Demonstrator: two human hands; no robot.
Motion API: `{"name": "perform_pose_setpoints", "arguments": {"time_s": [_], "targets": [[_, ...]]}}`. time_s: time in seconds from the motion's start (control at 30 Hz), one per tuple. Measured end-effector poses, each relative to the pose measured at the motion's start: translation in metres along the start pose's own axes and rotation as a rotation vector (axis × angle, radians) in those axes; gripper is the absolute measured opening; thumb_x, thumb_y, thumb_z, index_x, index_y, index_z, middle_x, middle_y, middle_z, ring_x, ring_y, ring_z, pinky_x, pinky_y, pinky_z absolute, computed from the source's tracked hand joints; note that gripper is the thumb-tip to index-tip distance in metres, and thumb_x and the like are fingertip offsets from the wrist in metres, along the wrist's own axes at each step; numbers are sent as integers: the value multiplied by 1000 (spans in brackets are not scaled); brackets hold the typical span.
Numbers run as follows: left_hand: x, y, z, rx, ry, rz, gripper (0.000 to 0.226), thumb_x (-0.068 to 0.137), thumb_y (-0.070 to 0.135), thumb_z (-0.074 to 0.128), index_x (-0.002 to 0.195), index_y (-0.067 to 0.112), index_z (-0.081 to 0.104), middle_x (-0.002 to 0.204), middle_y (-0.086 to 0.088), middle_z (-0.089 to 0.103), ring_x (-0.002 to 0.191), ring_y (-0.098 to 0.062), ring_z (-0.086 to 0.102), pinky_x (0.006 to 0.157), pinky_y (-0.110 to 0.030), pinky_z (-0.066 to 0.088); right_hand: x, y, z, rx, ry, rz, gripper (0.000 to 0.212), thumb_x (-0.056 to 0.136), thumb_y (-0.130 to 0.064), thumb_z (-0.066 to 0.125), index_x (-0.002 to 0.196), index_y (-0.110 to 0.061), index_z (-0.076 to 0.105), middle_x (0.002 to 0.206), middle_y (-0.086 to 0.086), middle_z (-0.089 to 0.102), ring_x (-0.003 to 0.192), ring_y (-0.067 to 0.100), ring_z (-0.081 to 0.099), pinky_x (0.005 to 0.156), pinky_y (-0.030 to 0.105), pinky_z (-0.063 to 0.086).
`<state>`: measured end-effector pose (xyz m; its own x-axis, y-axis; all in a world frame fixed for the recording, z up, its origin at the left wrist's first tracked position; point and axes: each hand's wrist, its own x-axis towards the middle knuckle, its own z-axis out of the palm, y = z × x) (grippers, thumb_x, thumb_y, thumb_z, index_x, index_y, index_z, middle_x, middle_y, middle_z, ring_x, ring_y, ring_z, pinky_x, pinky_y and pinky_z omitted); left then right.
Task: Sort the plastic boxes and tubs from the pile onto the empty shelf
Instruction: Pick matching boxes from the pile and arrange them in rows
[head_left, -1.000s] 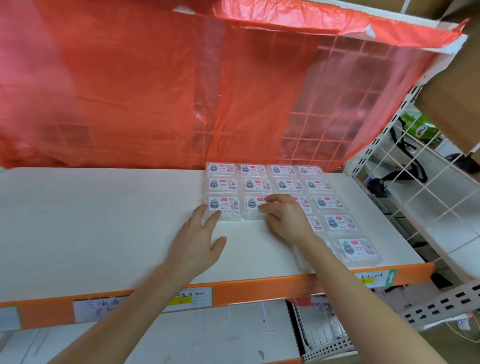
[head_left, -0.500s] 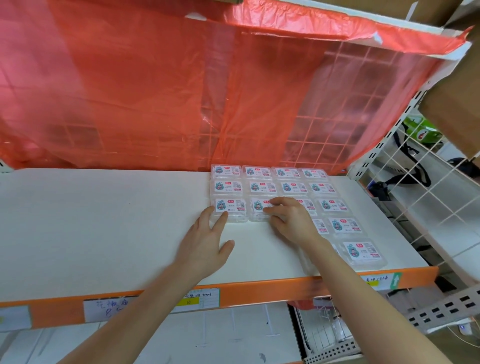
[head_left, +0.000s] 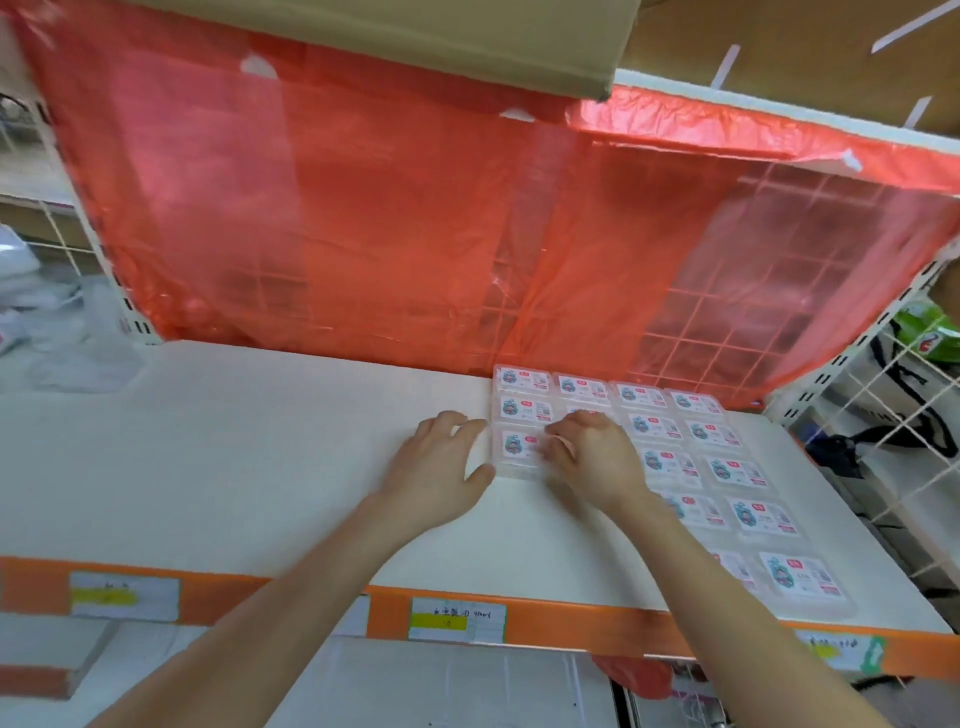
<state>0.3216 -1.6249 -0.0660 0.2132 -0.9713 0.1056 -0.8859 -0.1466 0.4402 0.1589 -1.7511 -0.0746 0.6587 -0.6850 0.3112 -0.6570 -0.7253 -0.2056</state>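
reaching in from the near side, two bare arms cross the orange bar (head_left: 571, 623) on the front of the shelf (head_left: 234, 457). a paper label (head_left: 457, 618) with some writing is stuck on that bar.

the left grip (head_left: 441, 467) lies flat on the white shelf. its fingers are straight and apart and it holds nothing. its thumb and fingertips are just beside the left side of the corner box (head_left: 511, 447).

the right grip (head_left: 592, 452) rests on top of the boxes. its fingers (head_left: 556, 441) are bent, with the tips on the right part of the corner box. i cannot tell if they pinch it or only press on it.

the clear plastic boxes (head_left: 737, 473) lie flat in neat rows on the right part of the shelf, from the front box (head_left: 800, 579) near the orange bar to the far row at the back. each has a white label with a small picture on top. the left part of the shelf is white board.

far behind the boxes hangs a red plastic sheet (head_left: 363, 234), with a wire grid (head_left: 727, 312) showing through it on the right. a cardboard box (head_left: 363, 31) sits above. far right, behind white wire, is a bag (head_left: 893, 395) with black straps.
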Motion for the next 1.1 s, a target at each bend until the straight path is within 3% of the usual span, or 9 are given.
{"name": "perform_pose_setpoints", "arguments": {"time_s": [0.23,0.33,0.47,0.53,0.63,0.73,0.8,0.93,1.1], "targets": [[-50,-89,-57,146,102,-236,75,75,57,20,140,23,35,141,0,39,129,-20,33,101,-30,30,28,-129,51,72,48,-370,35,78,-31,42,86,-15,72,84,7,69,72,29,66,59,39,53],[-83,-134,-79,193,146,-361,92,64,63,5,138,21,40,138,-3,44,126,-22,37,100,-31,33,42,-185,72,156,-46,-471,34,79,-32,43,88,-16,71,87,7,68,76,29,65,64,40,52],[-124,-189,-109,220,209,-512,93,63,62,9,132,14,49,132,-9,50,122,-29,42,98,-37,36,60,-256,91,201,-194,-534,50,81,-41,30,101,-15,68,101,10,65,92,34,59,79,43,47],[-141,-213,-124,260,194,-562,90,66,62,9,134,16,46,134,-8,48,124,-27,41,99,-35,34,68,-287,101,200,-248,-536,56,82,-44,26,108,-16,66,108,10,62,99,34,55,86,42,44],[-160,-245,-144,281,185,-619,91,65,61,4,137,19,41,138,-3,44,127,-23,37,100,-31,32,82,-326,114,184,-290,-529,41,89,-37,38,112,-15,63,113,10,60,105,33,52,90,40,41],[-171,-277,-157,290,187,-634,59,90,52,28,139,21,36,141,-1,39,130,-21,32,102,-31,29,99,-358,125,205,-316,-474,31,93,-27,46,118,-13,59,117,10,56,109,32,48,91,38,39],[-175,-295,-165,280,196,-617,50,94,43,39,140,21,35,142,-1,37,131,-21,30,103,-31,28,115,-377,132,221,-315,-402,33,92,-25,48,121,-12,55,121,11,52,112,32,46,93,38,39],[-175,-325,-180,269,210,-559,51,94,41,39,141,21,32,143,0,36,131,-19,30,102,-29,28,150,-406,146,285,-293,-214,49,89,-25,53,135,-14,42,136,10,40,125,30,36,100,36,34],[-175,-353,-189,257,193,-484,62,87,49,23,141,21,32,142,2,37,130,-17,31,102,-28,28,177,-419,163,264,-365,-77,55,84,-21,57,137,-15,40,140,10,37,129,31,33,102,37,34]]}}
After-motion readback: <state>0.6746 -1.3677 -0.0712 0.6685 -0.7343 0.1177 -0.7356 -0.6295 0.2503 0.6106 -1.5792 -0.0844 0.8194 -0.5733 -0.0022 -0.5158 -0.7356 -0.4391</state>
